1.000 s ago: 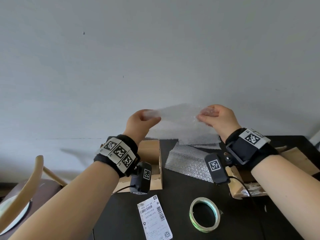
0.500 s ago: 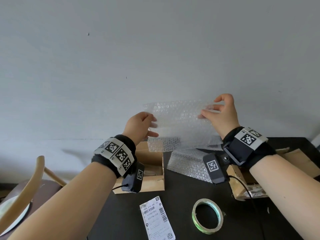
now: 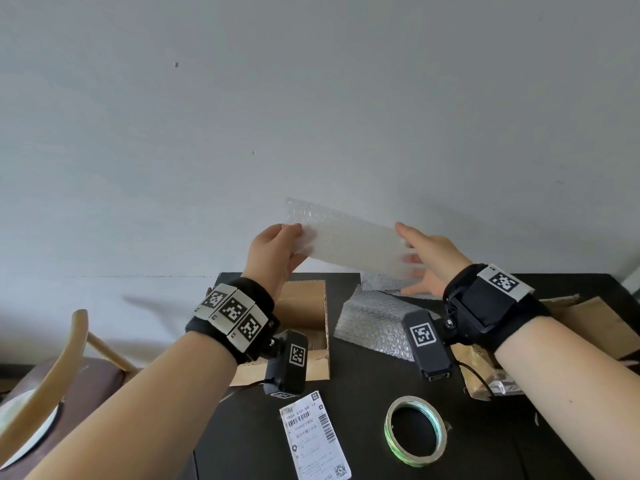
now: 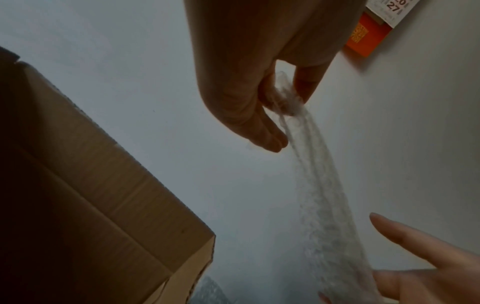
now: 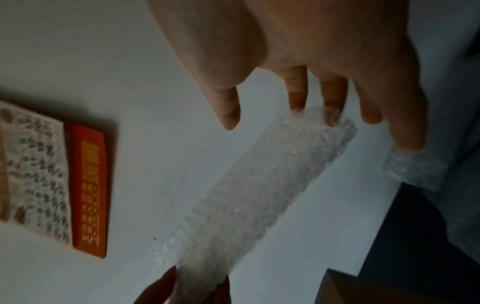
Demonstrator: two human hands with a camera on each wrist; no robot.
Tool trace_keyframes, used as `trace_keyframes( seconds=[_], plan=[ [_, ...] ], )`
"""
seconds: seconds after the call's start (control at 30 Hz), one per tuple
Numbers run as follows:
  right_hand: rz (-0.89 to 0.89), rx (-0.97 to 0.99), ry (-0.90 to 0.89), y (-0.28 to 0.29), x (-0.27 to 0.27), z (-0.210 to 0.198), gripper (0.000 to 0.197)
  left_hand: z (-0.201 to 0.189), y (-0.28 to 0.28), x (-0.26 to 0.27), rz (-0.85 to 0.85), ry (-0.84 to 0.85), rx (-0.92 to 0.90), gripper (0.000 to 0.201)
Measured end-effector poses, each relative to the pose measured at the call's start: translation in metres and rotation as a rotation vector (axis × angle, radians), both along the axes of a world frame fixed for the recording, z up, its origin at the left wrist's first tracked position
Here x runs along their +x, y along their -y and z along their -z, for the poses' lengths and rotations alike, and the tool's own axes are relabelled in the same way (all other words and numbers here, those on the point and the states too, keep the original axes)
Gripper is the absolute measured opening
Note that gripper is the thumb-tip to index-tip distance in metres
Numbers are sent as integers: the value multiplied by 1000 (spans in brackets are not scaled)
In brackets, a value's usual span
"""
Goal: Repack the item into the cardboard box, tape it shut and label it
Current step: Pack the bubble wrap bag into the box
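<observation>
A folded sheet of clear bubble wrap is held up in front of the wall, above the table's far edge. My left hand pinches its left end between thumb and fingers, which the left wrist view shows as the left hand bunching the bubble wrap. My right hand lies with straight, spread fingers against the right end, and the fingertips touch the bubble wrap. The open cardboard box stands below my left wrist. A bubble-wrapped bundle lies on the table right of it.
A printed shipping label and a roll of tape lie on the black table near me. Torn brown cardboard packaging sits at the right edge. A wooden chair stands at the left. An orange calendar hangs on the wall.
The bubble wrap is now a narrower, tilted strip. My left hand has risen with its end, and my right hand has gone from pinching the sheet to lying flat against it.
</observation>
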State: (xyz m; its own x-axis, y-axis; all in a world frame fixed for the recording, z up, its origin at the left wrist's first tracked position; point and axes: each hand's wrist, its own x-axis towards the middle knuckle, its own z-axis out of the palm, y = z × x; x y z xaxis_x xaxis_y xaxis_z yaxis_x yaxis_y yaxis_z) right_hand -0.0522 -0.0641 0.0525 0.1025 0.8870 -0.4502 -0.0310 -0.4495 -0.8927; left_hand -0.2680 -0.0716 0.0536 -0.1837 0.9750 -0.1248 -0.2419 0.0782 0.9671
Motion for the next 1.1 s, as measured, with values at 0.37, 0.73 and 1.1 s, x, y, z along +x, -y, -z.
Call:
trace_keyframes(
  seconds=[0.37,0.73,1.1],
  plan=[
    [37,238,-50,-3,-47,16,32,16,18,-58,-190,-451,-16,17],
    [-459,380,656,28,-116,37,34,54,53,-109,-25,-1029,-75,51],
    [-790,140,1118,27,-168,84,41,88,61,-101,447,-1574,84,37]
  ],
)
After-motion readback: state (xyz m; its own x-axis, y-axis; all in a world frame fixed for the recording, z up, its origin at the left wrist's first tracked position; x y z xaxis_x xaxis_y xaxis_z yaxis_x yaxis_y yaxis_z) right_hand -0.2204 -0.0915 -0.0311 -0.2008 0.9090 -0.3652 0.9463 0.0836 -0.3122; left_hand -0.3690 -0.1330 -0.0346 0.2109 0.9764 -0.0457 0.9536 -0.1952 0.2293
